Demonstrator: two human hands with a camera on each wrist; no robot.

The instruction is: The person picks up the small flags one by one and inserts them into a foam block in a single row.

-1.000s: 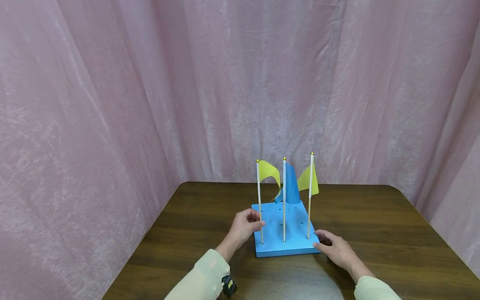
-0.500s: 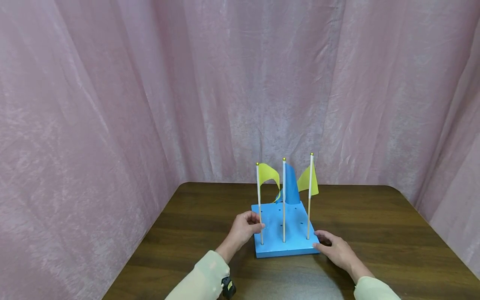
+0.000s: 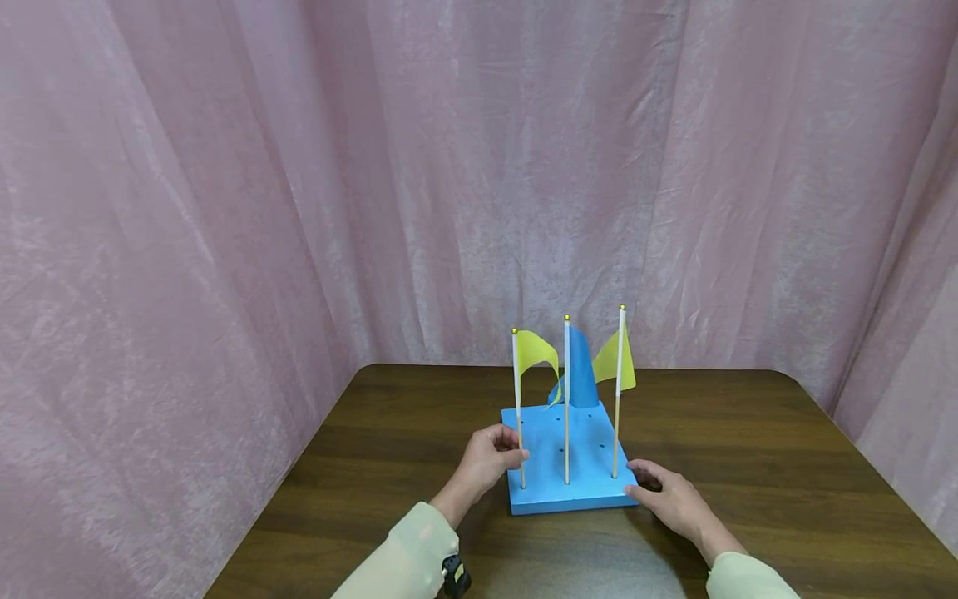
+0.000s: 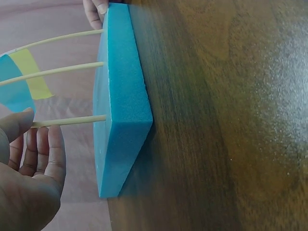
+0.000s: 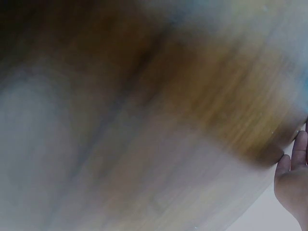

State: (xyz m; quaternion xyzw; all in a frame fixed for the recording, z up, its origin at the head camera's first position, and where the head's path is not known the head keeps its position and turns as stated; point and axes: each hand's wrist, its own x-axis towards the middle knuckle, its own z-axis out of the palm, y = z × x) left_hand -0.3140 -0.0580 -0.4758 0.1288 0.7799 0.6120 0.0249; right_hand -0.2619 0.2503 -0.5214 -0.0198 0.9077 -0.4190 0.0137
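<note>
A blue foam board (image 3: 544,478) with small holes lies on the table. In its front row stand three flags on wooden sticks: a yellow flag (image 3: 537,349) at left, a blue flag (image 3: 583,370) in the middle and another yellow flag (image 3: 609,361) at right. My left hand (image 3: 482,462) pinches the left flag's stick (image 4: 72,120) low down, between thumb and fingertips. The stick meets the board's surface; how deep it sits is hidden. At the board's right edge, my right hand (image 3: 677,503) holds it near the front corner with thumb and fingers.
The brown wooden table (image 3: 419,399) stretches out around the board. Pink curtains (image 3: 479,183) hang behind and beside it. A black device (image 3: 455,574) is strapped at my left wrist. The right wrist view is mostly blurred.
The left yellow flag has come down slightly, its gold tip lower than before, and my left hand has sunk a little with it. My right hand and the board have barely moved.
</note>
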